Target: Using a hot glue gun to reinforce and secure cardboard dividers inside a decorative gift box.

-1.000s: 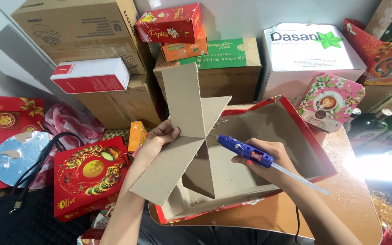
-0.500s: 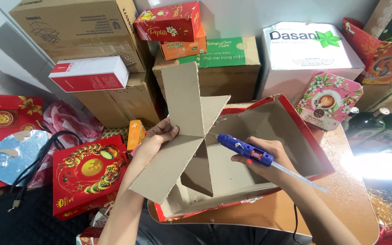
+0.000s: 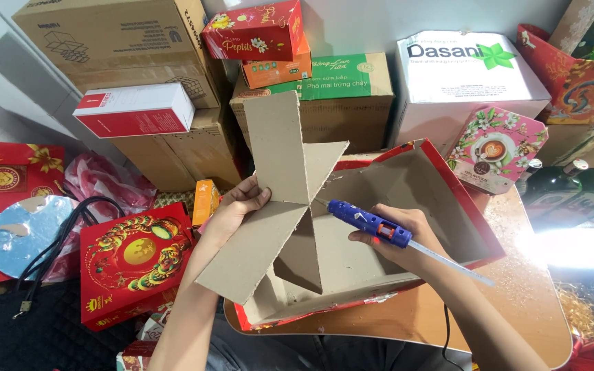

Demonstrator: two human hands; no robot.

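Left hand [image 3: 236,206] grips the cross-shaped cardboard divider [image 3: 280,199] at its left side, fingers curled over the panel edge, clamped on it. The divider stands tilted, its lower end inside the open red-edged cardboard box [image 3: 448,199], its top panel rising above the box rim.

Right hand [image 3: 397,237] is wrapped shut around a blue glue gun [image 3: 369,221], held over the box interior. The nozzle points left toward the seam where the divider's panels cross (whether the tip touches the cardboard cannot be told). A clear glue stick juts from the gun's back, toward the right.

The box lies on a round wooden table [image 3: 517,302]. A red ornamented gift box [image 3: 132,261] sits left of it; stacked cartons [image 3: 125,41] stand behind.
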